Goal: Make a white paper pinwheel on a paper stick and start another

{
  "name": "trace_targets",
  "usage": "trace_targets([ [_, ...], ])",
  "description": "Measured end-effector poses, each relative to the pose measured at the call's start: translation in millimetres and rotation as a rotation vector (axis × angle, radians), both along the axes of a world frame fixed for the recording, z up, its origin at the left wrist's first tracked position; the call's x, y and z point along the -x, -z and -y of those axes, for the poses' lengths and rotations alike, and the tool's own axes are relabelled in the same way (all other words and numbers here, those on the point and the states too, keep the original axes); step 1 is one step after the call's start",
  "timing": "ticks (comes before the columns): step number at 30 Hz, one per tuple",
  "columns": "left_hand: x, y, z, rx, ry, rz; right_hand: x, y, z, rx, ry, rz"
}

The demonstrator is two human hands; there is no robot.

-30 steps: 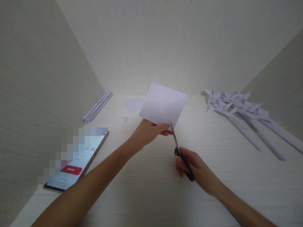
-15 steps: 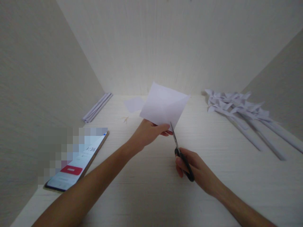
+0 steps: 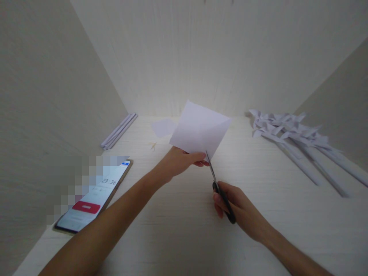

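Observation:
My left hand [image 3: 179, 163] pinches the near edge of a white square sheet of paper [image 3: 199, 130] and holds it tilted above the table. My right hand [image 3: 237, 211] grips black-handled scissors [image 3: 218, 188]. Their blades point up and away, and the tips meet the lower corner of the paper, right beside my left fingertips. The scissor handles are partly hidden by my right fingers.
A phone [image 3: 93, 197] with a lit timer screen lies at the left. Rolled paper sticks [image 3: 117, 131] lie by the left wall. A small paper scrap [image 3: 162, 127] lies behind the sheet. Several paper pinwheels on sticks [image 3: 299, 143] are piled at the right.
Almost nothing differs. The scissor blades have edged slightly up into the paper's lower corner, and the phone's timer has advanced.

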State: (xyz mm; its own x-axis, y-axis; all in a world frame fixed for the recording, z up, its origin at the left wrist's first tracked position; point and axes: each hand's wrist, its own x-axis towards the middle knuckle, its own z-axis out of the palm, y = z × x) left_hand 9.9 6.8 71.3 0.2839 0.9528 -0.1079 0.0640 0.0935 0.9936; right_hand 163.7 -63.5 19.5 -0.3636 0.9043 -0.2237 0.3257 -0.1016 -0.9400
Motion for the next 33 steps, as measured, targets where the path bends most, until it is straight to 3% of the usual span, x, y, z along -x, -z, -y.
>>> trace_targets([
  [16,8.4,5.3,-7.9,-0.009,0.115,-0.081,-1.9,3.6,0.0,-0.026,0.0,0.054],
  [33,8.9,5.1,-7.2,-0.006,0.113,-0.095,-2.2,6.0,-0.2,-0.022,0.003,0.03],
])
